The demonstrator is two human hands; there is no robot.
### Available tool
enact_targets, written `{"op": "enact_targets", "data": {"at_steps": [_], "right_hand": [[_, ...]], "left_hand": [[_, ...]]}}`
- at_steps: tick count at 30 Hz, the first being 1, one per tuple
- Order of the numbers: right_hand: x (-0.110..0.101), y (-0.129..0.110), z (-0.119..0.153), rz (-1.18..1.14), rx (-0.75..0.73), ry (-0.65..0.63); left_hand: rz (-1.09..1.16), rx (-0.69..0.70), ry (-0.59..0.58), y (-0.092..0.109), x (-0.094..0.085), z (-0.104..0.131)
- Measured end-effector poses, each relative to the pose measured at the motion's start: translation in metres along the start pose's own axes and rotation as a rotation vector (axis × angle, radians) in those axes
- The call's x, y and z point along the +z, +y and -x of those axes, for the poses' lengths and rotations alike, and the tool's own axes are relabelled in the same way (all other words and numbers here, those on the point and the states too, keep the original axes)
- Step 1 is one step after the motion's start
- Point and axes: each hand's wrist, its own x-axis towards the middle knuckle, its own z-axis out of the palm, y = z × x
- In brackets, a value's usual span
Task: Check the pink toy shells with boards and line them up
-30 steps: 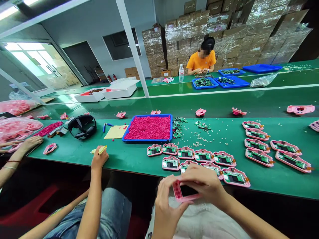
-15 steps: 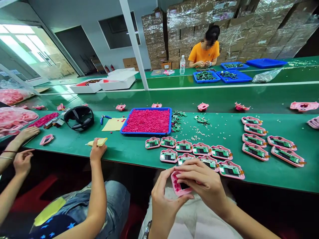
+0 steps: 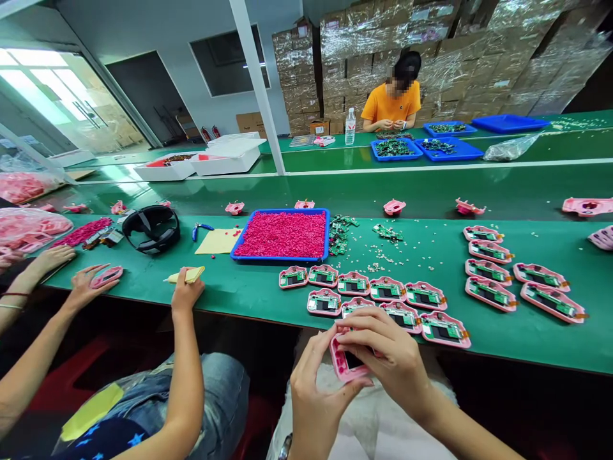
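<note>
Just off the table's front edge, a pink plastic casing (image 3: 341,364) with a dark window is held between both hands. My left hand (image 3: 313,383) grips its left side and lower edge between thumb and fingers. Over its upper right side lie the bent fingers of my right hand (image 3: 393,358), hiding part of it; the fingertips reach inside the rim. Beyond my hands, pink casings with green circuit boards (image 3: 353,283) lie in two rows. Behind them stands a blue tray (image 3: 280,258) full of small dark-pink pieces.
More board-filled casings (image 3: 488,291) lie at the right. Loose green boards (image 3: 339,233) and tiny pale parts are beside the tray. A neighbour's hand (image 3: 186,291) holds a yellow bag at the left, near a black headset (image 3: 151,229). Pink parts ride on the green belt (image 3: 426,191).
The neighbour's other hand has reached forward onto a pink casing at the left, and this casing has shifted right. Pink parts on the belt have moved slightly right. My hands have barely moved.
</note>
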Motion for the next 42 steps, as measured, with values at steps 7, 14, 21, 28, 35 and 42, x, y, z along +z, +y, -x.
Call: {"op": "enact_targets", "data": {"at_steps": [7, 14, 21, 28, 35, 42], "right_hand": [[0.007, 0.005, 0.000, -0.380, 0.567, -0.072], [0.016, 0.016, 0.003, -0.453, 0.637, -0.077], [-0.007, 0.045, -0.021, -0.286, 0.496, -0.327], [-0.109, 0.186, -0.099, 0.575, 0.484, -0.145], [-0.135, 0.243, -0.103, 0.650, 0.496, -0.137], [-0.148, 0.248, -0.095, 0.612, 0.558, -0.102]], "left_hand": [[-0.006, 0.018, 0.119, -0.008, 0.011, 0.001], [-0.030, -0.012, 0.124, -0.024, 0.018, 0.001], [-0.014, -0.068, 0.127, -0.038, 0.018, 0.000], [-0.017, -0.156, 0.198, -0.064, -0.001, 0.003], [0.000, -0.206, 0.243, -0.082, -0.002, 0.013], [-0.054, -0.235, 0.208, -0.082, 0.001, 0.012]]}}
